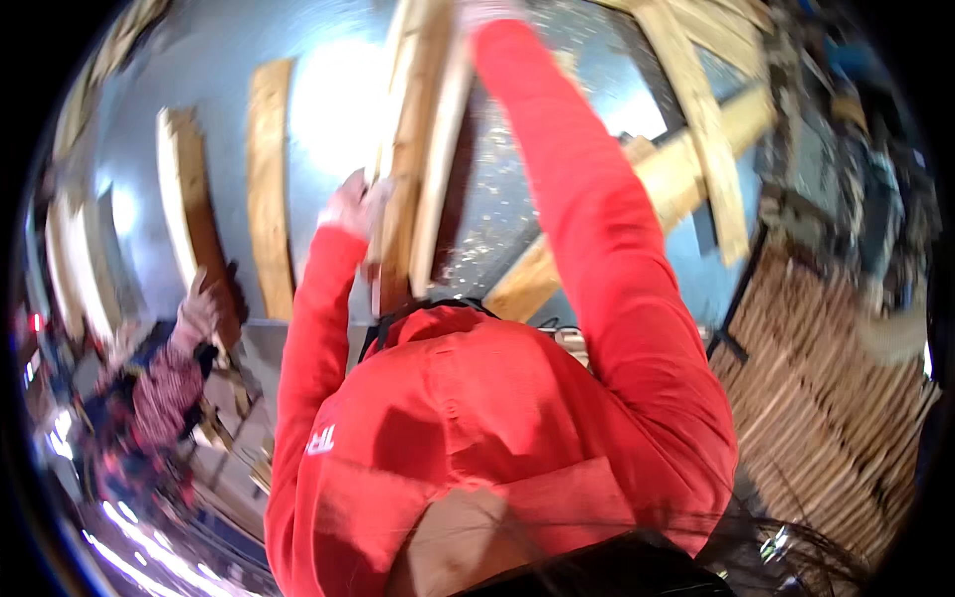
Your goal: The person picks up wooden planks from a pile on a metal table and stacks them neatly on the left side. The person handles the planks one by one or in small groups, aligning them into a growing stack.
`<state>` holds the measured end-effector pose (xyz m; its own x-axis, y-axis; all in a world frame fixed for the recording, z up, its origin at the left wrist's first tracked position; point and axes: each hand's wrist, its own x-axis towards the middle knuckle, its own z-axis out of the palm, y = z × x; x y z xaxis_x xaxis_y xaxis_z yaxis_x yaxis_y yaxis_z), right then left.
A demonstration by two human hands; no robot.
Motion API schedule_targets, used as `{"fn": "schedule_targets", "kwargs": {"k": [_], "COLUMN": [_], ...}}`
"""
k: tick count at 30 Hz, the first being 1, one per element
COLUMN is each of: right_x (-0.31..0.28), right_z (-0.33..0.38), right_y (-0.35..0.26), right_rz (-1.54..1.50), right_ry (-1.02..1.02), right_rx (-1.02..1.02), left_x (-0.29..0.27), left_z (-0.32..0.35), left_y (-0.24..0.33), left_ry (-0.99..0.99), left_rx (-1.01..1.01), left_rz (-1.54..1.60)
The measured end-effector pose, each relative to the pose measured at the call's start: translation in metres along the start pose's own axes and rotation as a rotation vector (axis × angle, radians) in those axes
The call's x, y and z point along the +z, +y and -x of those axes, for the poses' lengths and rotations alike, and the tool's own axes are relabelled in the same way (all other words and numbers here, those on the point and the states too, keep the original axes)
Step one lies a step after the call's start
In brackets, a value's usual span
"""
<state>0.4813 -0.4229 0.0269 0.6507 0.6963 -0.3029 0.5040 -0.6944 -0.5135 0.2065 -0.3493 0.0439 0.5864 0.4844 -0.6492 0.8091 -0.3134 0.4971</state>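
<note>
Long wooden planks stand close together on a grey metal table, running away from my body. My left hand grips the left side of these planks near their close end, its fingers bent against the wood. My right arm stretches far forward, and my right hand is at the far part of the planks, by the top edge of the view. That hand is cut off and smeared, so its fingers cannot be made out. Both my sleeves are red.
To the left lie a flat plank and a thicker one; a co-worker's hand is at its near end. Crossed boards lie on the right. Sawdust dots the table. Stacked slats stand at lower right.
</note>
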Motion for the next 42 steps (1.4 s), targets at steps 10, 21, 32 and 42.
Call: {"fn": "schedule_targets", "kwargs": {"k": [10,21,32,42], "right_x": [-0.148,-0.101,-0.031,-0.066], "right_z": [0.132,0.137,0.124,0.121], "right_y": [0.197,0.096,0.066,-0.013], "right_rz": [0.504,-0.265,0.289,0.699], "right_ry": [0.211,0.285,0.3,0.272], "right_rx": [0.739,0.413,0.311,-0.289], "left_x": [0.065,0.047,0.046,-0.035], "left_z": [0.037,-0.008,0.013,0.084], "left_y": [-0.001,-0.056,-0.151,-0.134], "left_ry": [0.301,0.291,0.404,0.246], "left_rx": [0.119,0.145,0.145,0.084], "left_rz": [0.042,0.03,0.021,0.251]}}
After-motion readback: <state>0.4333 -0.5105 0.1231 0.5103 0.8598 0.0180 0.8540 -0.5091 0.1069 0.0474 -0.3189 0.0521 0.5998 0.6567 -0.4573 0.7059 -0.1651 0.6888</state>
